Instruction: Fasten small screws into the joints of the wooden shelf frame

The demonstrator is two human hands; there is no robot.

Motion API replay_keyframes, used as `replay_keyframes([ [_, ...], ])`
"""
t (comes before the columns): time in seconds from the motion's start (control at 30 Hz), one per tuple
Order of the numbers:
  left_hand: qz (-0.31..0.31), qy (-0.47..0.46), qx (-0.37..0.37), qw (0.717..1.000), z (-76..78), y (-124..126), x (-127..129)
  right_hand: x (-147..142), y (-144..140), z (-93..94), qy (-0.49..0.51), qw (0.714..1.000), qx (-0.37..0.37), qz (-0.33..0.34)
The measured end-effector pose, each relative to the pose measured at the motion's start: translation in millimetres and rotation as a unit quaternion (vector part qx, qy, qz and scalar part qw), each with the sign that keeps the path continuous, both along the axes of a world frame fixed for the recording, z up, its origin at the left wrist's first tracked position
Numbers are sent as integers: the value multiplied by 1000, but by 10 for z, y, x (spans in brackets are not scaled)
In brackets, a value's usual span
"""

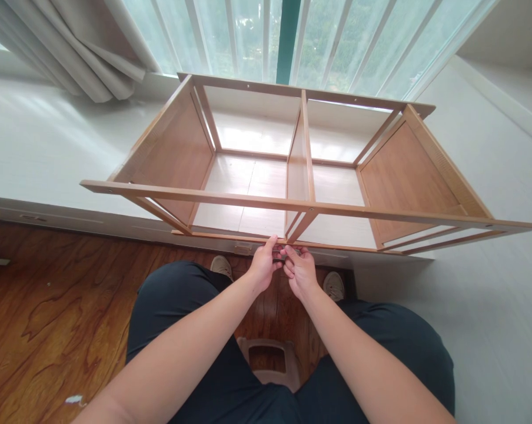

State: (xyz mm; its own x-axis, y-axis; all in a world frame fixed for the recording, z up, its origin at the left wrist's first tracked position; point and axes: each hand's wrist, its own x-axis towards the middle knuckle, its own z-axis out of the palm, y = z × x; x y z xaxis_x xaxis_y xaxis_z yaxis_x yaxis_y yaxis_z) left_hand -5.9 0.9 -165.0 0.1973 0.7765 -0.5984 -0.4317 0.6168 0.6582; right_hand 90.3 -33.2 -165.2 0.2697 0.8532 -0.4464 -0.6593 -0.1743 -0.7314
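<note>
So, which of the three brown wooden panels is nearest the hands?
The middle brown wooden panel, just beyond the left hand and right hand; the left end panel and right end panel stand farther away.

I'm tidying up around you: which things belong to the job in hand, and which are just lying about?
Job: wooden frame; small dark item between the left hand and right hand, identity unclear.
Seemingly unrelated: white scrap on floor; hanging curtain.
</note>
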Motion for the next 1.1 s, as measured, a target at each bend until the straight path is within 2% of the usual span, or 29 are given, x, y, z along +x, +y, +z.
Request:
replay_keyframes([
  [0.43, 2, 3, 11, 1000, 16, -14, 0, -120, 44, -40, 6, 998, 3, -69],
  [0.67, 4, 8, 12, 1000, 13, -1, 3, -88, 74, -52, 19, 999, 29, -39],
  [0.93, -8, 15, 21, 1000, 47, -6, -1, -113, 88, -77, -9, 998, 22, -56],
  [1.1, -13, 10, 27, 999, 25, -5, 3, -94, 92, -65, 9, 999, 28, -44],
])
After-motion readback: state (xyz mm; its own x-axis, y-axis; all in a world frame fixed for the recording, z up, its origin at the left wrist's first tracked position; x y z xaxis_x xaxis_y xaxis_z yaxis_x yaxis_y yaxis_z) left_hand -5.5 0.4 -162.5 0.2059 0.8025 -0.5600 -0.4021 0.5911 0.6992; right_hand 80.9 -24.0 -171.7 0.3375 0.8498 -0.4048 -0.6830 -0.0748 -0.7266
